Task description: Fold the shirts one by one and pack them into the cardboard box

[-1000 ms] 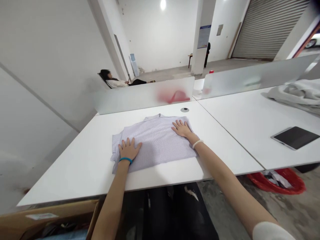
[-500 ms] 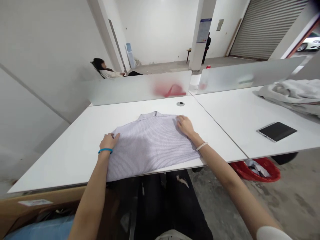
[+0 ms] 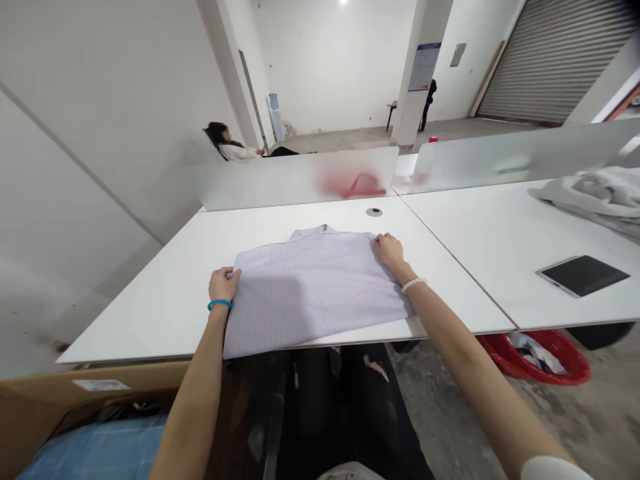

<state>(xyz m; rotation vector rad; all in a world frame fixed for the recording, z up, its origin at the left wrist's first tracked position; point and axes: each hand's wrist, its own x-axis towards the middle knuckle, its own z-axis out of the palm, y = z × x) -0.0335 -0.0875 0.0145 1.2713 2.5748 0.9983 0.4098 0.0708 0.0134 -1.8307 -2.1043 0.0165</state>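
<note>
A pale lilac striped shirt (image 3: pixel 315 283) lies spread on the white table, its collar (image 3: pixel 307 232) toward the far side and its lower edge at the table's front edge. At its left edge is my left hand (image 3: pixel 223 283), with a blue band on the wrist; thumb and fingers are closed on the cloth there. My right hand (image 3: pixel 390 250), below which is a pale beaded bracelet, pinches the shirt's far right corner. The fingertips of both hands are partly hidden.
A tablet (image 3: pixel 584 275) and a heap of pale cloth (image 3: pixel 600 193) are on the right table. Frosted partitions (image 3: pixel 300 180) stand along the back. A red-lined bin (image 3: pixel 575 373) is below right, a cardboard box (image 3: pixel 50 400) below left. A seated person (image 3: pixel 240 152) is beyond.
The view has shifted, so the whole scene sits further right. My right hand's fingers have drawn together at the shirt's far corner. My left hand stays at the left edge.
</note>
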